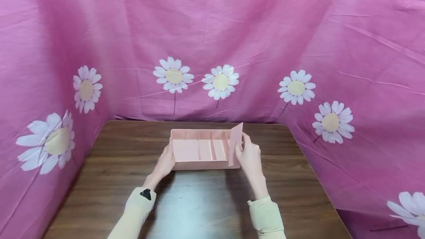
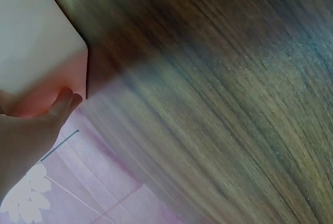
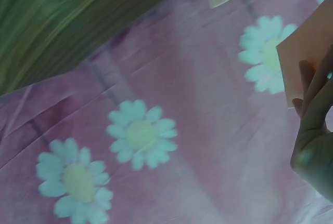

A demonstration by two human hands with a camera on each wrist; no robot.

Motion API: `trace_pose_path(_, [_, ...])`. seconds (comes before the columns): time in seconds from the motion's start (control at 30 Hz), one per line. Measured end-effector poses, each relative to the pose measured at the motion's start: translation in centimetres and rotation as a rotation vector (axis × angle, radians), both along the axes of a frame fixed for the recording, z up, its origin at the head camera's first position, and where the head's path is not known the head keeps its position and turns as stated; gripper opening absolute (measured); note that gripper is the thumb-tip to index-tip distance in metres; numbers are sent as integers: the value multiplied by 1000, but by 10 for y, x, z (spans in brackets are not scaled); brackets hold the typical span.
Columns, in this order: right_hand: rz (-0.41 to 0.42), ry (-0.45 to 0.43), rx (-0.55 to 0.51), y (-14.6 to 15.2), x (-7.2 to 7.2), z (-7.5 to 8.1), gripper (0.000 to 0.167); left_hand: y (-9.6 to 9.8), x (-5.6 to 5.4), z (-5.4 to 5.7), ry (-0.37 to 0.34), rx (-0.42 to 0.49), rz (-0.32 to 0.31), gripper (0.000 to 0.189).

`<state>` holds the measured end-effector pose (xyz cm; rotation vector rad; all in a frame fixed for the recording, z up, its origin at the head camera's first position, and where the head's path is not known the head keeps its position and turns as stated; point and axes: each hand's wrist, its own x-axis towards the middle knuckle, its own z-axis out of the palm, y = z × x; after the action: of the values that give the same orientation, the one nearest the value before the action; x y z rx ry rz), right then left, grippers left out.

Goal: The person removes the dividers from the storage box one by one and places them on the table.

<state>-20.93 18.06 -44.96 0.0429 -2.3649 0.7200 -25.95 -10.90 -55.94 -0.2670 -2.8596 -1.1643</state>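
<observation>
A pale pink storage box [image 1: 199, 165], split by upright dividers into several compartments, sits on the wooden table. My left hand [image 1: 166, 159] grips its left end. In the left wrist view, the thumb of that hand [image 2: 31, 135] lies against the box's side [image 2: 52, 83] near a corner. Between thumb and fingers, my right hand [image 1: 250, 156] pinches a flat pink divider panel [image 1: 235, 146], held tilted at the box's right end. The panel overlaps the rightmost compartment in the head view. The right wrist view shows the panel [image 3: 296, 52] partly behind my right hand [image 3: 315, 141].
The brown wood-grain table [image 1: 199, 209] ends at a back edge behind the box. A pink cloth [image 1: 259, 28] printed with white daisies hangs around the back and both sides.
</observation>
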Motion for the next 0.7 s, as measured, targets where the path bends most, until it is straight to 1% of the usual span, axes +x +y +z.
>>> trace_pose_path(0.1, [-55, -32, -4, 23, -2, -1, 33, -2, 1, 0, -7, -6, -11, 56])
trace_pose_path(0.2, [-123, -86, -23, 51, 0, -7, 33, -4, 2, -1, -3, -25, -20, 56])
trace_pose_path(0.3, [-215, -167, -48, 80, 3, -14, 34, -7, 4, -1, 12, -46, -34, 56])
trace_pose_path(0.4, [-277, -253, -67, 106, 2, -21, 36, -10, 3, 1, 22, -51, -38, 56])
trace_pose_path(0.53, [-292, -326, -103, 132, -5, -31, 38, -12, 0, 5, 14, -58, -40, 55])
trace_pose_path(0.7, [-228, -367, -176, 158, -13, -52, 39, -6, -1, 7, 13, -50, -53, 55])
